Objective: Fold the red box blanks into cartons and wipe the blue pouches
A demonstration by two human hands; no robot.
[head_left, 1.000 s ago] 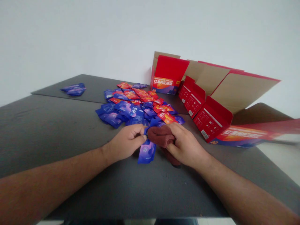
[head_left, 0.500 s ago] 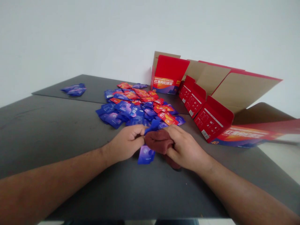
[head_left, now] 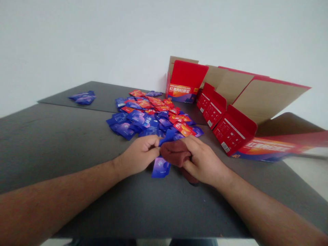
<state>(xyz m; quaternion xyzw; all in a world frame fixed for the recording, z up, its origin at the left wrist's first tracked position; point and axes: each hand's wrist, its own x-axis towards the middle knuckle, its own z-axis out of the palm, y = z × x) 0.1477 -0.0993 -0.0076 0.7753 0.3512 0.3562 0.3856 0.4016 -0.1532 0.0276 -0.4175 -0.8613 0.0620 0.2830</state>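
Note:
My left hand point(head_left: 139, 158) pinches the top edge of a blue sachet point(head_left: 160, 167) that hangs down to the dark table point(head_left: 51, 143). My right hand point(head_left: 205, 162) is closed round a bunched dark red cloth point(head_left: 176, 152), pressed against the sachet. Just beyond both hands lies a heap of blue and red sachets point(head_left: 153, 114).
Open red cardboard boxes point(head_left: 230, 116) with brown flaps stand at the right, one more red box point(head_left: 183, 83) at the back by the white wall. A small pile of blue sachets point(head_left: 83, 98) lies far left. The table's near edge runs along the bottom.
The cloth in my right hand has shifted slightly over the sachet, covering more of its upper part. My left hand keeps its pinch in the same place.

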